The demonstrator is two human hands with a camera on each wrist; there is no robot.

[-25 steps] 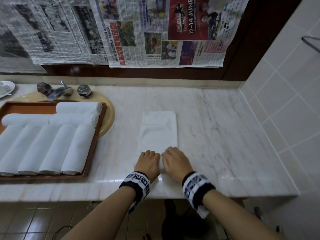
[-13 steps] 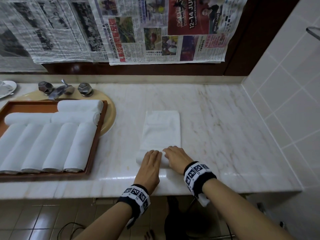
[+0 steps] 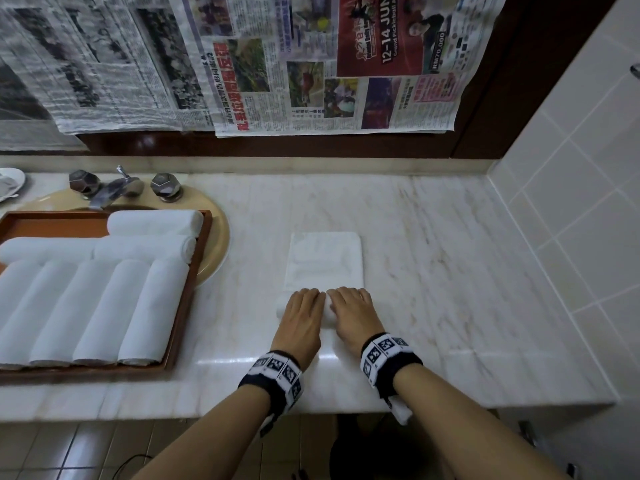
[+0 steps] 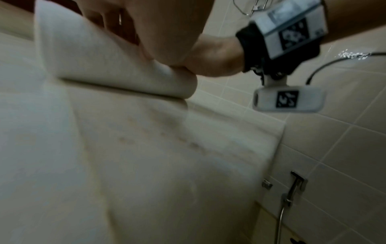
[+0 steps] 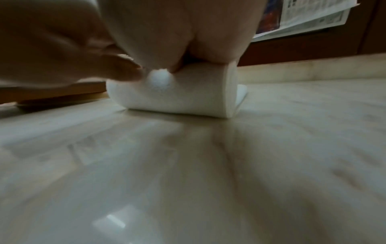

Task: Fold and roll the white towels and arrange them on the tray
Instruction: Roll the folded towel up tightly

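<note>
A folded white towel (image 3: pixel 325 259) lies on the marble counter (image 3: pixel 433 271), its near end wound into a roll (image 5: pixel 177 97). Both hands lie side by side, palms down, on top of that roll. My left hand (image 3: pixel 302 315) covers the roll's left part with its fingers laid over it. My right hand (image 3: pixel 349 311) covers the right part, fingers bent over the top. The left wrist view shows the roll (image 4: pixel 108 66) under the palm. At the left, a brown wooden tray (image 3: pixel 183 306) holds several rolled white towels (image 3: pixel 104 306).
The tray rests over a beige sink (image 3: pixel 218 244) with a chrome tap (image 3: pixel 114 188). Newspaper sheets (image 3: pixel 311 64) hang on the wall behind. A tiled wall (image 3: pixel 571 202) bounds the counter at the right. The counter's front edge (image 3: pixel 450 403) runs just behind my wrists.
Both hands have moved away from me along the towel, and the roll under them has grown while the flat part has shortened. The left hand's fingers went from curled to flatter.
</note>
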